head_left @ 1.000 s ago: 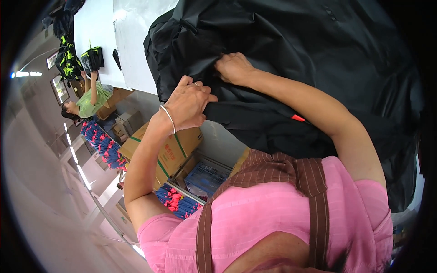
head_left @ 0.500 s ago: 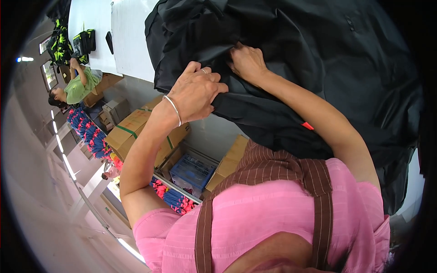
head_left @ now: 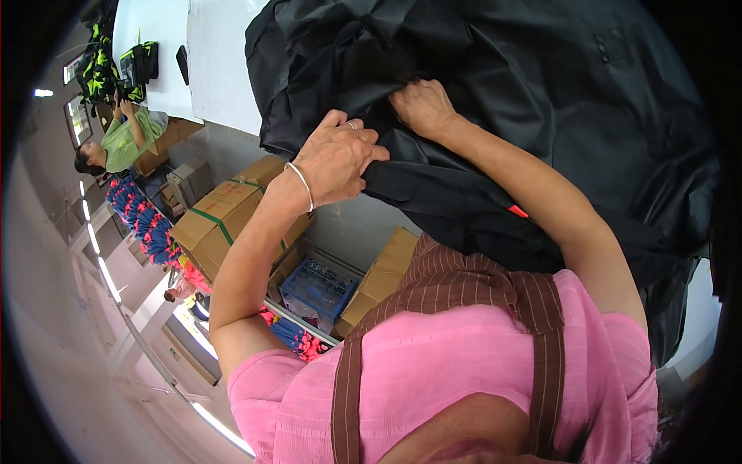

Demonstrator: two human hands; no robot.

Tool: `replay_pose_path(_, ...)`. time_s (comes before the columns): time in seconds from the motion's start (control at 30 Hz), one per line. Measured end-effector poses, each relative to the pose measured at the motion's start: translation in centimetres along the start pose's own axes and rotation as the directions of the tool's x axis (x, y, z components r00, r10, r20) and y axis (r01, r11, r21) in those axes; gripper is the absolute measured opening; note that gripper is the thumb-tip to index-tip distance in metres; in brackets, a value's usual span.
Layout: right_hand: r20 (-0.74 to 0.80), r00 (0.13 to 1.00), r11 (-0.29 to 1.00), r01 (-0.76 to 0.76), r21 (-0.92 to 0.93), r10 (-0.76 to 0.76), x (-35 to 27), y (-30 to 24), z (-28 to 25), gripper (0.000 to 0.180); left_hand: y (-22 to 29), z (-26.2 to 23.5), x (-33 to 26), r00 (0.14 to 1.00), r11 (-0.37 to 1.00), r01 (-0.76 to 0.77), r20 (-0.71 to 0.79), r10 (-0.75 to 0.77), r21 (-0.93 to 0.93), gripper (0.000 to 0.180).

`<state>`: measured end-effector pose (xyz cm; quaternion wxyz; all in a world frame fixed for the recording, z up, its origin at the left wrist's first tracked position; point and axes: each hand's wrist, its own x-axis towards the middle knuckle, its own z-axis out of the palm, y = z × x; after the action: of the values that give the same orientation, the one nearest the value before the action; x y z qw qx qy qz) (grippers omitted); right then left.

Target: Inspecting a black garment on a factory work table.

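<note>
A large, glossy black fabric piece [head_left: 525,100] lies in loose folds over the white table. My left hand [head_left: 338,158], with a ring and a bracelet, is closed on its near edge, and the fingertips are partly hidden by the cloth. To the right and slightly farther away, my right hand [head_left: 423,108] pinches a fold of the same fabric, its fingertips sunk into the crease. A small red tab [head_left: 518,211] shows on the cloth beside my right forearm.
The white table [head_left: 224,69] extends to the far left, bearing a black and lime bag [head_left: 139,63]. A person in green [head_left: 127,143] works there. Below the table edge are cardboard boxes [head_left: 220,216], a blue plastic crate [head_left: 318,286] and bundles of blue and pink pieces [head_left: 143,220].
My right hand has shifted slightly nearer, still on the fold. My left hand stays at the fabric edge, almost unmoved. The view has tilted a little.
</note>
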<state>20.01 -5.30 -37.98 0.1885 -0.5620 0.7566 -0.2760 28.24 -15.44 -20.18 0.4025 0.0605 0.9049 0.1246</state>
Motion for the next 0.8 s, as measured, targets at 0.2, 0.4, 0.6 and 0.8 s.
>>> replay_pose_path(0.2,-0.147,0.974,0.97,-0.14,0.198,0.171,0.2,0.8,-0.5,0.016,-0.1,-0.2,-0.1,1.0,0.999,0.001,-0.027,-0.003,-0.042,0.045)
replay_pose_path(0.4,0.08,0.961,0.691,-0.247,0.679,0.264,0.3,3.3,-3.3,0.036,0.1,0.3,-0.2,0.999,1.0,0.021,-0.043,-0.021,0.003,0.046)
replay_pose_path(0.6,0.156,0.942,0.568,-0.305,0.764,0.296,-0.7,3.2,-4.6,0.039,0.8,0.1,-0.3,0.998,0.998,0.035,-0.052,-0.033,0.044,0.042)
replay_pose_path(0.8,0.193,0.948,0.695,-0.318,0.645,0.254,-1.8,0.7,-4.0,0.045,5.3,2.8,1.4,0.991,0.987,-0.083,-0.094,0.097,0.14,0.064)
